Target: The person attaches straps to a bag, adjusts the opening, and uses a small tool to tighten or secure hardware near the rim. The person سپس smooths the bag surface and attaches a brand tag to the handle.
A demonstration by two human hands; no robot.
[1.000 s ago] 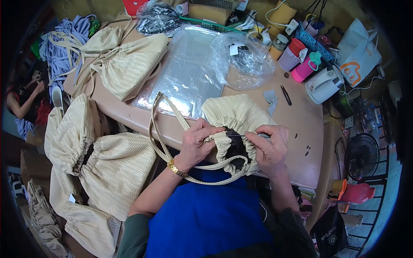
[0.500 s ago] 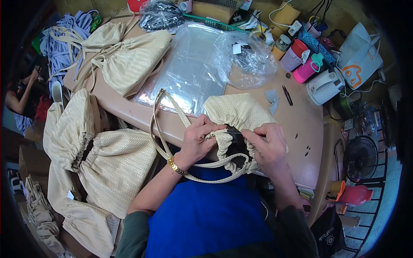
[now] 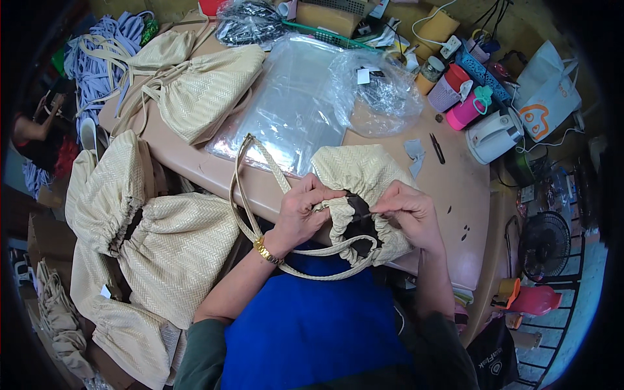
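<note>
A cream woven drawstring bag lies at the table's near edge, its gathered mouth toward me and the dark lining showing. My left hand, with a gold watch at the wrist, is closed in a pinch on the gathered rim. Across the opening, my right hand is closed too, thumb and forefinger pressed together over the lining. Whatever is between those fingertips is too small to name. The bag's long cream strap loops up past my left wrist and across the front of the mouth.
More cream bags are heaped at my left, and others lie on the table's far left. Clear plastic sheets cover the middle. Black tweezers and a grey scrap lie right of the bag. A white kettle stands beyond.
My right hand has shifted slightly, its fingers now pinched above the lining. The thin pale line seen between my hands before no longer shows. My left hand keeps its pinch on the rim.
</note>
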